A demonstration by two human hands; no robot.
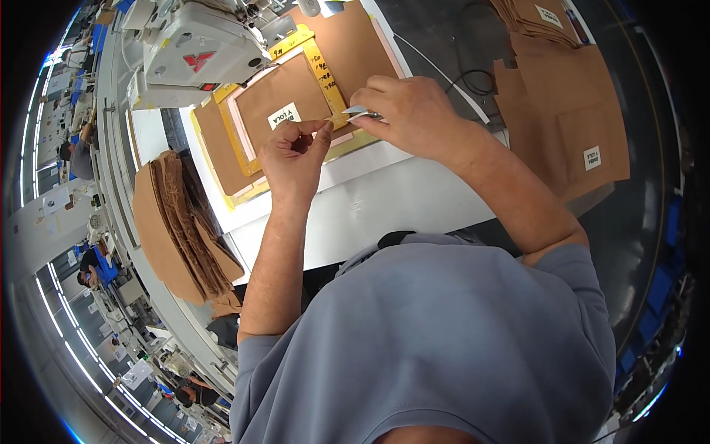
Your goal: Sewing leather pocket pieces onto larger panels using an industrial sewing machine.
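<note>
My right hand [414, 115] grips small metal thread snips [358, 110], their blades pointing left. Close by, my left hand [294, 159] is closed in a pinch, thumb against forefinger. What it pinches is too small to make out. Both hands are over the near edge of a yellow template frame [323, 74] with dark handwritten marks. Inside the frame lies a brown fabric piece [275, 95] with a white printed label [283, 115], partly hidden by my left hand. More brown fabric [355, 44] extends beyond the frame.
A white sewing machine head [196, 48] stands at the far left of the work. Stacked brown pieces [174, 222] hang at the table's left. Labelled brown fabric [577, 118] lies at right. The white table edge [355, 211] is before me. Other people work at machines far left.
</note>
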